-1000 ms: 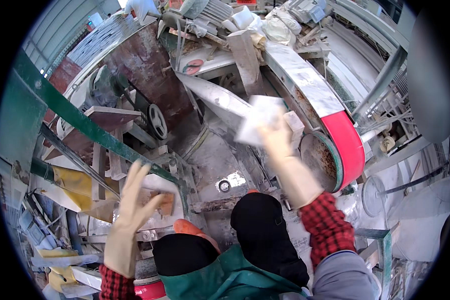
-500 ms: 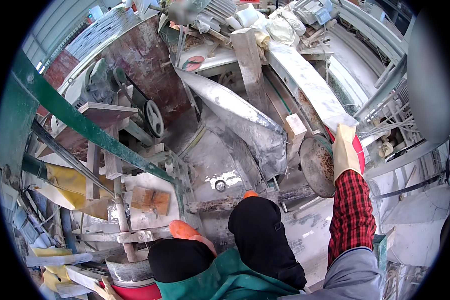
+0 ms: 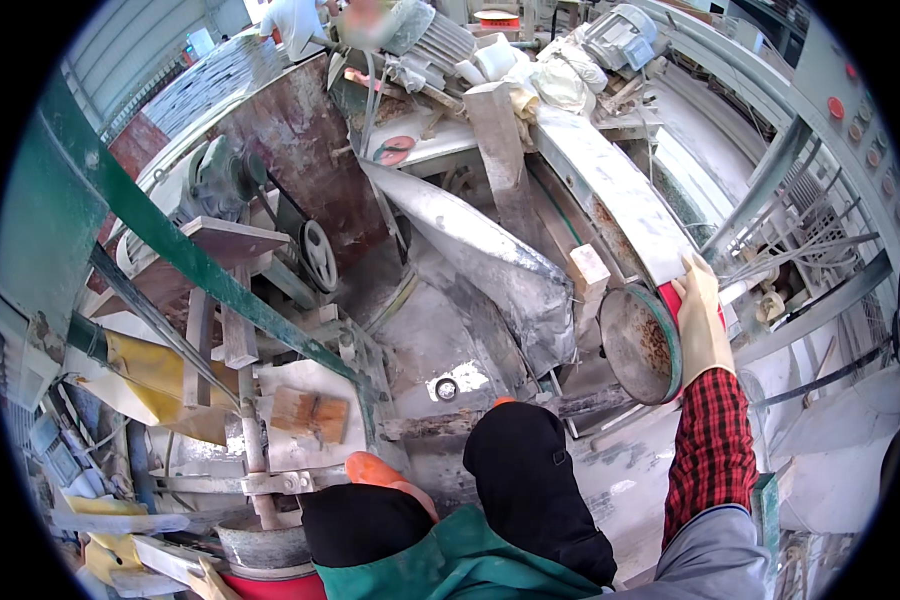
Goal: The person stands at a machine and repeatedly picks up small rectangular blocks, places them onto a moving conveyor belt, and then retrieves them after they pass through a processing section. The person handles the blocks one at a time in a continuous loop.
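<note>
My right hand (image 3: 705, 318), in a cream glove and red-black checked sleeve, is closed at the edge of a red band (image 3: 667, 297). Its fingertips lie by the lower end of a long whitish beam (image 3: 625, 185). Just left of that hand is a round, rusty metal wheel (image 3: 638, 345) with a greenish rim. At the lower left my gloved left hand (image 3: 210, 582), cut off by the picture's edge, grips what looks like the same kind of red band (image 3: 275, 585). The band curves under a grey metal drum (image 3: 265, 545). Part of the left hand's fingers is hidden.
A green metal bar (image 3: 200, 255) slants across the left, near a spoked pulley (image 3: 317, 255). A dusty metal chute (image 3: 485, 250) lies ahead, beside a wooden post (image 3: 497, 150). Buttons dot a grey panel (image 3: 850, 120) at right. Another person (image 3: 295, 25) stands far off.
My right hand has turned, so its fingers now show at the band's edge and the wheel's green rim is visible. The view has shifted, uncovering the button panel. The left hand stays low left.
</note>
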Motion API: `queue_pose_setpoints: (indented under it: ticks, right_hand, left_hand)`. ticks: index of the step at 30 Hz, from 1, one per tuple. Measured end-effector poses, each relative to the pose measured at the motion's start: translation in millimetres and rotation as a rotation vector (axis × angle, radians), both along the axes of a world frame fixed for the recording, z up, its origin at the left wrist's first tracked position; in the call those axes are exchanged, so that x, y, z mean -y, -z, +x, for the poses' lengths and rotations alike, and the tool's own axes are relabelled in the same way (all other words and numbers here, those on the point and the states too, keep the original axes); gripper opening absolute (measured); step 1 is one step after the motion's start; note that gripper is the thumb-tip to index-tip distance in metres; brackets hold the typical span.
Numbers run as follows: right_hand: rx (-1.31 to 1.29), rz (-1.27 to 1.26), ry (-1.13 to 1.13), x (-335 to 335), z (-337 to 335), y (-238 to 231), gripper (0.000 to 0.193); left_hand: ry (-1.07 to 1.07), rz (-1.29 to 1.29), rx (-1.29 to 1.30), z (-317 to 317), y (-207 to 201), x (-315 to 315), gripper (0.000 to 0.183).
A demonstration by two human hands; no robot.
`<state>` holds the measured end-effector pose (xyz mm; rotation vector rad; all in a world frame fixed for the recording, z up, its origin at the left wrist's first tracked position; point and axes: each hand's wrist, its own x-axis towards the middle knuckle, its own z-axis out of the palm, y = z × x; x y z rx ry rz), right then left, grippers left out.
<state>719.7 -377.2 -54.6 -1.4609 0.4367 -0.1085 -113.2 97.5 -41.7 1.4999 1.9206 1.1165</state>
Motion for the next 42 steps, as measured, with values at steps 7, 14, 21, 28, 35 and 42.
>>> queue_pose_setpoints:
  ticks: [7,14,21,28,35,42]
  right_hand:
    - [0.300,-0.282,-0.582,-145.4,-82.5,-26.3,0.038]
    - [0.587,-0.311,-1.302,-300.5,-181.5,36.2,0.042]
    - [-0.143,-0.415,-1.700,-257.5,-141.0,106.7,0.050]
    - [-0.230,-0.640,-1.634,-262.4,-141.8,99.6,0.045]
    - [-0.291,-0.722,-1.594,-267.7,-134.7,97.8,0.041]
    - [-0.367,-0.778,-1.552,-288.4,-146.3,97.5,0.038]
  left_hand:
    - [-0.005,0.011,0.027,4.2,-2.2,1.3,0.070]
    - [-0.412,-0.267,-0.643,37.4,-35.3,25.7,0.060]
    - [-0.350,0.258,-0.956,50.6,-27.3,4.7,0.036]
    - [-0.304,0.098,-0.760,48.4,-30.2,25.5,0.044]
    - [-0.279,-0.028,-0.667,48.2,-23.3,27.3,0.054]
    - [-0.260,-0.008,-0.639,44.2,-29.1,35.8,0.056]
